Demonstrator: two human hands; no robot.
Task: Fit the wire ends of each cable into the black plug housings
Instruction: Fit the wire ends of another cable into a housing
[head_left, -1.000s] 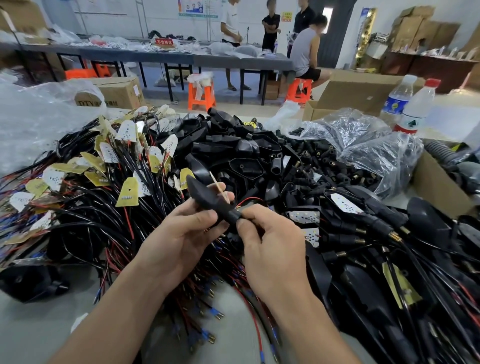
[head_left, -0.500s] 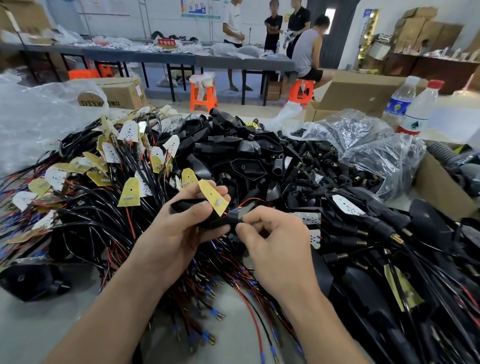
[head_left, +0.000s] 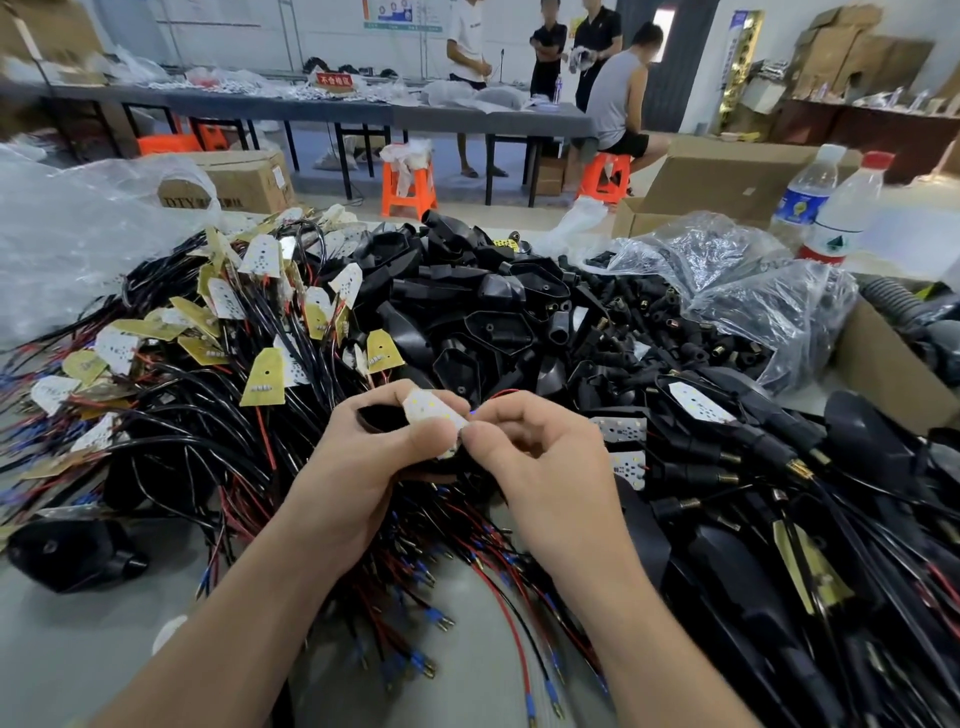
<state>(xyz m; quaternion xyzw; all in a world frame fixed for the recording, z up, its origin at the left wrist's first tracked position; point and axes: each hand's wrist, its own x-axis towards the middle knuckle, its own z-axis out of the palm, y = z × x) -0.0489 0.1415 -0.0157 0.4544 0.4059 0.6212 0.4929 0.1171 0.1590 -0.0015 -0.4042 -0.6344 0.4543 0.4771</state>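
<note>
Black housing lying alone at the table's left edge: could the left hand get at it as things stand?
Probably not yet: the left hand is full, gripping a plug housing; the lone housing lies uncovered.

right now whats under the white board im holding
A black plug housing shows just under the white board, both gripped by the left hand. The right hand pinches at the board's edge. Fingers cover the rest beneath.

This is a factory assembly workshop: a worktop (head_left: 78, 649) heaped with bulk cables (head_left: 208, 441) and loose black plug housings (head_left: 467, 322), open cardboard boxes (head_left: 727, 182) beside it, long grey tables (head_left: 363, 111) and orange plastic stools (head_left: 408, 187) behind, where several people (head_left: 618, 93) gather.
</note>
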